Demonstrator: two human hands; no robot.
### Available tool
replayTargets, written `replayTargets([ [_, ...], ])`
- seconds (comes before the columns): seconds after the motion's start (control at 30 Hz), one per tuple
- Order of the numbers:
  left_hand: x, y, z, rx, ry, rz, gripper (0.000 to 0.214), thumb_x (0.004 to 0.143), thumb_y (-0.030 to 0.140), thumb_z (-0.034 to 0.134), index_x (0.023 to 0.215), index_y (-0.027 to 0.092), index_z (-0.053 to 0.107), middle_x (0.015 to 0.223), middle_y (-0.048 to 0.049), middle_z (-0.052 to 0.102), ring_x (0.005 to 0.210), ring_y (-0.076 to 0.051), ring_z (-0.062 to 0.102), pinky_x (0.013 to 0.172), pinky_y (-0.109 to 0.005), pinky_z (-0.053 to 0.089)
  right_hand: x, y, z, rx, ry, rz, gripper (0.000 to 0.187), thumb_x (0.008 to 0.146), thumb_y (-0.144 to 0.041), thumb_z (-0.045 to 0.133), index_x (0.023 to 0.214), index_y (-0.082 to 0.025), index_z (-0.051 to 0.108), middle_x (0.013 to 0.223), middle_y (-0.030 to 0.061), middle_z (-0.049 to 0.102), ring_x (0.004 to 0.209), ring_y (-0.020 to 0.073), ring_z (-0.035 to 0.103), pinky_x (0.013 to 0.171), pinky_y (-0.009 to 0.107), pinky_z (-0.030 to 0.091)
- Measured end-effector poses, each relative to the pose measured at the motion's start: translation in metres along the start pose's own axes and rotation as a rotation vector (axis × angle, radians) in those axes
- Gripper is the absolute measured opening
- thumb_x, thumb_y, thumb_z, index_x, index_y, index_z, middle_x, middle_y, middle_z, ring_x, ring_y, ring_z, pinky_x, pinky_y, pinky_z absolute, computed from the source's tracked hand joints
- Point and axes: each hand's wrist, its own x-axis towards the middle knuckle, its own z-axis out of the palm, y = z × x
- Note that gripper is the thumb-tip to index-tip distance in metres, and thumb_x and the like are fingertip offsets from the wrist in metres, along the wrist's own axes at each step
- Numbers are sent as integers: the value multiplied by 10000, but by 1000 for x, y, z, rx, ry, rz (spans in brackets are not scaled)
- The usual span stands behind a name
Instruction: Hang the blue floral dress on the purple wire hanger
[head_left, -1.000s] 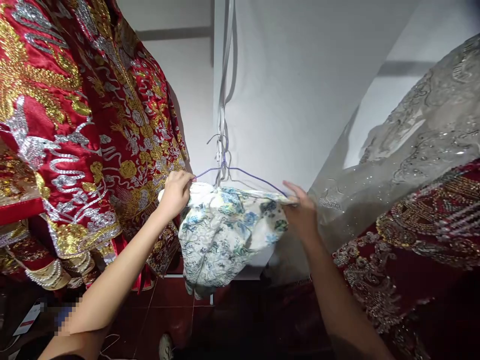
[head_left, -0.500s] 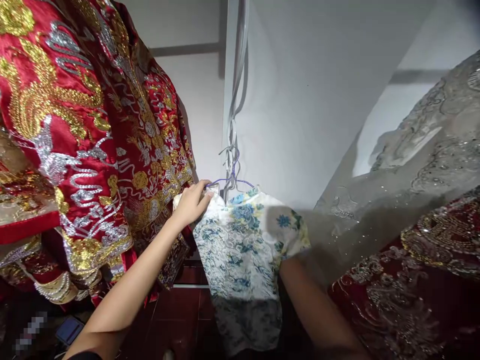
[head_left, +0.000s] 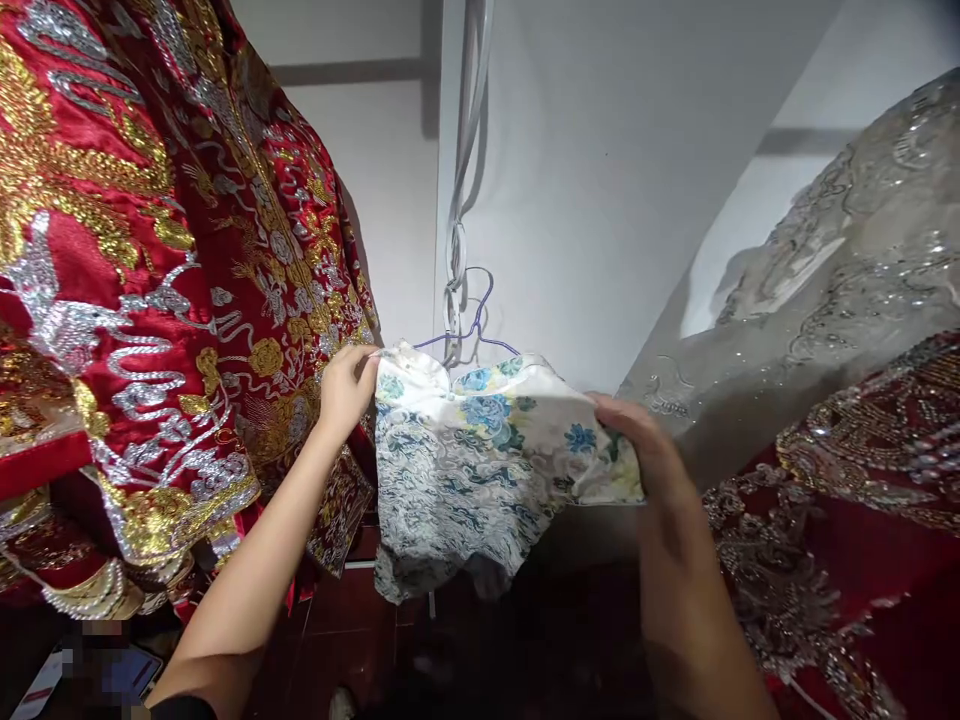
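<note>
A white short-sleeved shirt (head_left: 480,450) with blue and yellow flowers hangs on a thin purple wire hanger (head_left: 478,330) in the middle of the head view. My left hand (head_left: 349,388) pinches the shirt's left-side shoulder between thumb and fingers. On the other side, my right hand (head_left: 641,435) grips the shoulder near the sleeve, its thumb along the top and its other fingers mostly hidden. The cloth is spread between both hands, with its hem bunched and swung up. The hanger's hook stands beside a white looped cord.
A red jacket (head_left: 262,270) with gold and silver embroidery hangs at left. At right are a sheer beaded grey garment (head_left: 847,270) and a dark red beaded one (head_left: 840,560). The white looped cord (head_left: 471,110) runs down the pale wall. Dark tiles (head_left: 322,650) cover the floor.
My left hand has moved from the collar out to the shoulder. My right hand has come up from under the sleeve onto the other shoulder. The hem has risen and bunched.
</note>
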Motion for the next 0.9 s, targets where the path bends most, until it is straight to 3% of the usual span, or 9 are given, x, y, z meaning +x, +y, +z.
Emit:
replayTargets([
  [0.17, 12, 47, 0, -45, 161, 78, 273, 934, 294, 539, 1163, 201, 653, 1232, -106, 602, 1219, -251, 534, 1065, -421, 419, -14, -39, -6, 192, 78, 20, 328, 781, -445, 639, 1017, -230, 713, 808, 92, 727, 673, 277, 674, 512, 348, 499],
  [0.27, -2, 89, 1, -314, 81, 47, 272, 954, 331, 528, 1179, 213, 624, 1240, -99, 594, 1207, -236, 546, 1078, -433, 423, -32, -38, 2, 282, -19, -8, 334, 820, -437, 599, 1092, -259, 673, 922, 85, 725, 754, 279, 690, 494, 334, 510],
  [0.37, -27, 125, 6, -851, -160, -251, 345, 968, 353, 496, 1287, 223, 511, 1257, -107, 591, 1020, -196, 646, 949, -416, 525, -62, -29, 20, 180, -380, -39, 303, 814, -364, 674, 1108, -290, 655, 1018, 52, 712, 805, 262, 698, 568, 345, 566],
  [0.47, -56, 142, 12, -1283, -295, -673, 277, 955, 348, 497, 1181, 192, 534, 1227, -118, 587, 789, -127, 643, 710, -309, 568, -86, -16, 37, -23, -732, -80, 377, 816, -346, 718, 1182, -296, 642, 1108, 42, 701, 973, 261, 682, 824, 393, 586],
  [0.57, -80, 142, 4, -1400, -409, -867, 230, 896, 304, 587, 1094, 186, 589, 1056, -69, 602, 542, -30, 455, 435, -159, 375, -83, 4, 40, -61, -841, -46, 429, 862, -389, 685, 1269, -284, 602, 1188, 62, 687, 1075, 249, 661, 965, 427, 540],
  [0.67, -92, 142, -18, -1250, -754, -802, 324, 865, 308, 658, 1173, 224, 598, 927, -23, 589, 461, -7, 286, 374, -143, 180, -55, 30, 30, -133, -495, -112, 410, 930, -432, 587, 1316, -296, 560, 1348, 86, 598, 1220, 261, 587, 1050, 469, 470],
  [0.73, -92, 146, -34, -1044, -974, -634, 331, 890, 354, 642, 1192, 226, 602, 851, -12, 599, 453, -22, 291, 379, -163, 187, -32, 43, 25, -206, -268, -194, 530, 918, -464, 594, 1414, -332, 464, 1493, 79, 460, 1361, 283, 454, 1096, 480, 412],
  [0.8, -88, 149, -45, -855, -987, -429, 324, 920, 379, 596, 1200, 215, 603, 760, -7, 607, 499, -68, 411, 428, -190, 298, -12, 51, 23, -265, -232, -262, 504, 912, -492, 581, 1381, -321, 510, 1473, 74, 473, 1380, 293, 417, 1077, 453, 416],
  [0.9, -75, 140, -48, -641, -778, -272, 333, 948, 376, 528, 1222, 195, 577, 685, -5, 626, 626, -142, 552, 548, -242, 419, 7, 56, 21, -307, -405, -261, 338, 934, -507, 504, 969, -236, 703, 1004, 59, 684, 1005, 251, 623, 846, 352, 508],
])
